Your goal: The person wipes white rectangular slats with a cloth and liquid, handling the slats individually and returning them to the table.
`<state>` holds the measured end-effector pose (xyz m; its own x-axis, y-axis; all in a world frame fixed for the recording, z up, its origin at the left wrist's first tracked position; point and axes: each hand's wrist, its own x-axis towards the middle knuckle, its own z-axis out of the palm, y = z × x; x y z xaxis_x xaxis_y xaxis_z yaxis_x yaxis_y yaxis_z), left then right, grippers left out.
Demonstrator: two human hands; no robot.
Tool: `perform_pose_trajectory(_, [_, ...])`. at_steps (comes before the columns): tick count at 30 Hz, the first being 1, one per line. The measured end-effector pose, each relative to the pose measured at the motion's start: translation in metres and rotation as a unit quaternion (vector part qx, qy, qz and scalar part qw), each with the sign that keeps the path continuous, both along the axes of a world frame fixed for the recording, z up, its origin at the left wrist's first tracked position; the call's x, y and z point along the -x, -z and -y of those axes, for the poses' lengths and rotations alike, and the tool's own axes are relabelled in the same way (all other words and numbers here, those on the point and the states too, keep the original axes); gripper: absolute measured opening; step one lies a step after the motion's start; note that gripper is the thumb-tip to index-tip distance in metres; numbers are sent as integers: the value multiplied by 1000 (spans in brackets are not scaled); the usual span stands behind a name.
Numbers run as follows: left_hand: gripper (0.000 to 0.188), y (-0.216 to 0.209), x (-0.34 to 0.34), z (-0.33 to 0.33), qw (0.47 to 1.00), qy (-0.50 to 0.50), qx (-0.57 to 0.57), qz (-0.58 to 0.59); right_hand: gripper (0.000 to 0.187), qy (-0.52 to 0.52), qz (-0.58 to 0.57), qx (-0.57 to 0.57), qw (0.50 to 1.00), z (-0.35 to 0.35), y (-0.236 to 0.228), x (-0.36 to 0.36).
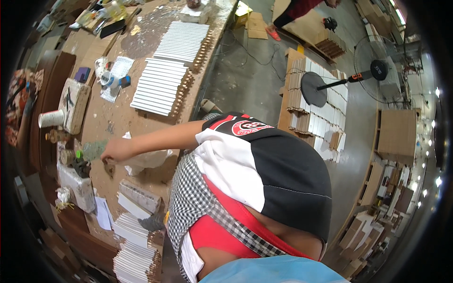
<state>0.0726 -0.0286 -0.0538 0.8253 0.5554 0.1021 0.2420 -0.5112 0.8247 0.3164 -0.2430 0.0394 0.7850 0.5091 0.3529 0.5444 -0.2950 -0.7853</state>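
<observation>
Green-capped bottle [92,150] lies blurred on the workbench [118,118], held in a closed hand [117,150], though which hand I cannot tell; the other hand is hidden behind the person's torso [255,188]

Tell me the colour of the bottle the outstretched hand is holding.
The bottle is clear green plastic with a green cap, held in the left hand; head view.

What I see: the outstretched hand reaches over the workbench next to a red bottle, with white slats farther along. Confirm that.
Not quite. The bottle next to the hand is pale green, not red, as the head view shows. The rest stands: the hand reaches over the workbench, with white slats farther along.
</observation>
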Motion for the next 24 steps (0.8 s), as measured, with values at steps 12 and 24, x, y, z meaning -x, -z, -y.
perform_pose_trajectory(12, [28, 34, 68, -18, 936, -204, -284, -25, 12, -77, -142, 307, 938, 30, 16, 21])
perform_pose_trajectory(24, [61, 4, 48, 15, 974, -184, 40, 127, 41, -219, -153, 106, 958, -69, -83, 67])
